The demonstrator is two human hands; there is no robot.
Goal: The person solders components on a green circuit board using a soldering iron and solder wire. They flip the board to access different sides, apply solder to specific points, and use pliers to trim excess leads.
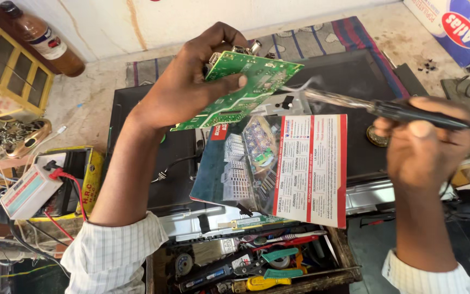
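My left hand (191, 81) holds a green circuit board (243, 87) tilted up above the bench, thumb on its solder side. My right hand (425, 144) grips the black handle of a soldering iron (376, 106); its metal shaft reaches left and the tip touches the board's right edge, where a wisp of smoke rises. Below the board lies a printed booklet (295, 169) with red stripes, partly under a clear plastic bag.
A large black flat device (354, 76) covers the bench on a striped cloth. An open toolbox (262, 261) with pliers and screwdrivers sits near me. A white meter (28, 188) with red wires is at left, a brown bottle (44, 41) at far left, a cardboard box (458, 27) at top right.
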